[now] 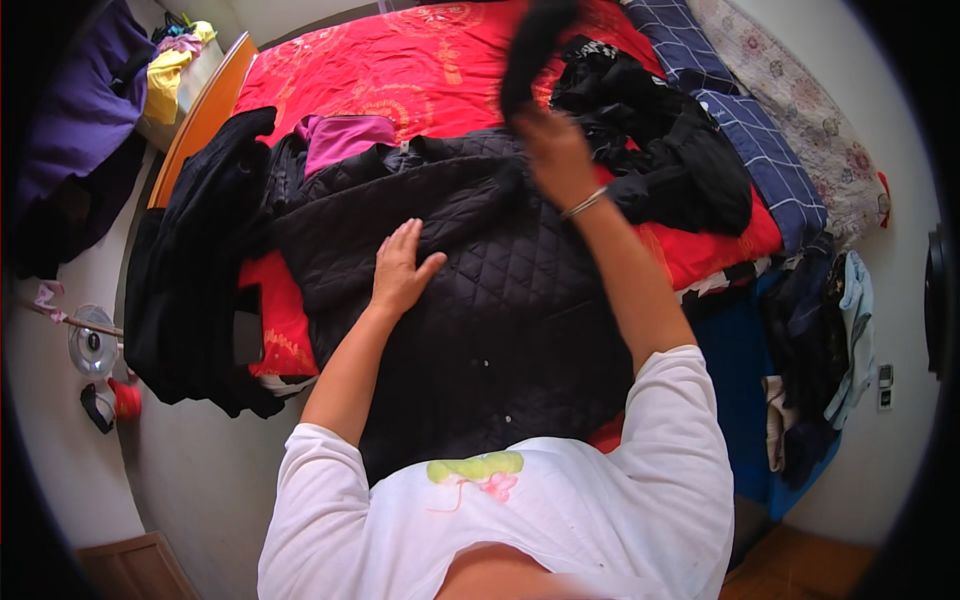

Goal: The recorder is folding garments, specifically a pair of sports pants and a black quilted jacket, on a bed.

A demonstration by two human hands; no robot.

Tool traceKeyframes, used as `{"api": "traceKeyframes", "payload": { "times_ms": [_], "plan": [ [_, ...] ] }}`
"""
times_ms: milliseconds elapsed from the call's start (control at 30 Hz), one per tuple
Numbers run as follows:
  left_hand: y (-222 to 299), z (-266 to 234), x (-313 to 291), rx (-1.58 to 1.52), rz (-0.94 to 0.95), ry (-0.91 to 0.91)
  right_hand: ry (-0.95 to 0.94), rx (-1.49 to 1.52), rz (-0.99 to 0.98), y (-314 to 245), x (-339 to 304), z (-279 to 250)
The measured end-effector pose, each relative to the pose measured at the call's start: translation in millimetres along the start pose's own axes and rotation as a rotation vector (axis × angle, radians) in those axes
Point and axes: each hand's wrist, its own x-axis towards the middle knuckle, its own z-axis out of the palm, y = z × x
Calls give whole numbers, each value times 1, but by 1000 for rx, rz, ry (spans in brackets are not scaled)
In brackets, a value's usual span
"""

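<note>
A black quilted jacket lies spread over the near side of the bed, with small snap buttons showing down its front. My left hand rests flat on it, fingers stretched out. Farther off to the right, my right hand is raised and grips a black sleeve. That sleeve is blurred by motion, and where it joins the jacket is hard to make out. A bracelet circles my right wrist.
Black clothes lie heaped on the right of the red bedspread; others hang over its left side. A magenta cloth lies behind the jacket. Blue checked pillows line the right edge. A small fan stands at left.
</note>
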Motion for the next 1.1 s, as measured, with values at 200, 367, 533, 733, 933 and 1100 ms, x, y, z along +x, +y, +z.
{"api": "traceKeyframes", "payload": {
  "times_ms": [200, 367, 533, 733, 933, 1100],
  "plan": [
    [-75, -47, -40, -2100, -821, 412, -426, 81, -147, -95, -55, 26],
    [-87, -82, -48, -1494, -984, 424, -390, 2, 250, -39, -80, 3],
    [-148, -47, -26, -786, -867, 528, -384, 555, 800, 40, -104, 19],
    [-137, -41, -15, -599, -1025, 304, -470, 654, 1301, 76, -104, 48],
    [-159, -29, -38, -927, -767, 717, -611, 829, 1298, 60, -83, 42],
    [-142, -39, -39, -961, -1051, 675, -619, 902, 1380, 88, -108, 75]
  ]
}}
